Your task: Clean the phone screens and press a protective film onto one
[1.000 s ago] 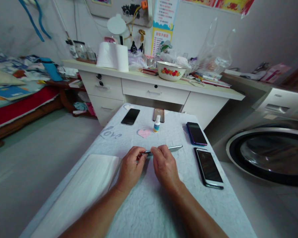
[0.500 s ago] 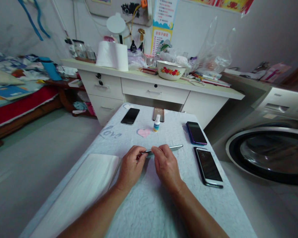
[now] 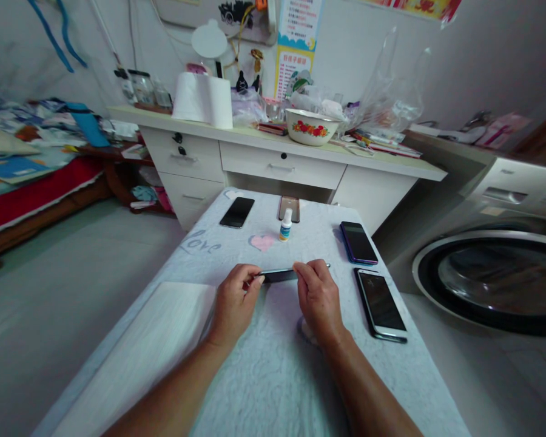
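Close above the cloth-covered table (image 3: pixel 264 376), the head camera looks forward and down, toward the drawer desk (image 3: pixel 250 156) beyond it.

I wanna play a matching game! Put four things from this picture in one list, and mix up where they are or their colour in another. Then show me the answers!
Things:
1. slim flat object
2. small bottle
3. flowered bowl
4. heart

Places and colours:
A. on top of the white desk
B. pink
C. between the left hand and the right hand
D. standing on the tablecloth

Right pairs:
1-C, 2-D, 3-A, 4-B
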Action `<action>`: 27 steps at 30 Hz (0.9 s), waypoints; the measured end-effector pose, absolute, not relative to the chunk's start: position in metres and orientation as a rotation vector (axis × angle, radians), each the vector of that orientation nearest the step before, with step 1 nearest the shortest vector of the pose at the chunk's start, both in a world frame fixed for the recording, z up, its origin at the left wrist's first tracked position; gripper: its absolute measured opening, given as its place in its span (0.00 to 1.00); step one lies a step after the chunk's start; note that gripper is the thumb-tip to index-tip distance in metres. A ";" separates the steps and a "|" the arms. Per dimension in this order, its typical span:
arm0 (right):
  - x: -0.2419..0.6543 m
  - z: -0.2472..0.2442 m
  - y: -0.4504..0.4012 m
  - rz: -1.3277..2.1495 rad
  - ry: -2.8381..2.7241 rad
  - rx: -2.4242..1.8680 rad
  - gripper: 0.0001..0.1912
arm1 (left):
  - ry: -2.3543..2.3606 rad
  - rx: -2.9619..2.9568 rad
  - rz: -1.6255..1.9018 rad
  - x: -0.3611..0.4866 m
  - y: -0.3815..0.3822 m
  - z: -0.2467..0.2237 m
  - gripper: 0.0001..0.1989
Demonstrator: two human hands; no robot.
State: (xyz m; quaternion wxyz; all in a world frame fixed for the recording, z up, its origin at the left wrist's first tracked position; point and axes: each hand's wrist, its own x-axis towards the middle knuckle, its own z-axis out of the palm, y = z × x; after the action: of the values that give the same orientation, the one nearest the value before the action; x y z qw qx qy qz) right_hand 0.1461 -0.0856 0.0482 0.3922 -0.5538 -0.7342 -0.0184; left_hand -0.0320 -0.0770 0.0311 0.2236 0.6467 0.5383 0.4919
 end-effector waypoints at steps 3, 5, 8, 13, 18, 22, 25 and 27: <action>0.144 0.049 -0.086 -0.038 -1.867 -1.407 0.14 | 1.490 1.772 1.354 -0.031 -0.077 0.032 0.05; 0.142 0.049 -0.086 -0.037 -1.875 -1.401 0.14 | 1.488 1.766 1.348 -0.031 -0.077 0.032 0.05; 0.138 0.049 -0.087 -0.027 -1.890 -1.389 0.15 | 1.485 1.754 1.353 -0.031 -0.077 0.031 0.06; 0.131 0.049 -0.088 -0.020 -1.909 -1.368 0.16 | 1.481 1.734 1.363 -0.031 -0.076 0.030 0.06; 0.130 0.049 -0.088 -0.023 -1.920 -1.369 0.16 | 1.478 1.737 1.353 -0.030 -0.077 0.030 0.06; 0.137 0.049 -0.087 -0.009 -1.910 -1.374 0.16 | 1.486 1.725 1.342 -0.031 -0.078 0.031 0.06; 0.144 0.048 -0.085 -0.021 -1.885 -1.394 0.15 | 1.500 1.711 1.330 -0.030 -0.078 0.033 0.06; 0.149 0.047 -0.084 -0.043 -1.866 -1.408 0.15 | 1.507 1.708 1.336 -0.031 -0.078 0.034 0.06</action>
State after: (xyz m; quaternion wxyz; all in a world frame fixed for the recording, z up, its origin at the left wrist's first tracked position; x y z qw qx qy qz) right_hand 0.1490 -0.0843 0.0474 0.3913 -0.5541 -0.7345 -0.0170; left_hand -0.0306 -0.0777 0.0340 0.2480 0.6267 0.5529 0.4900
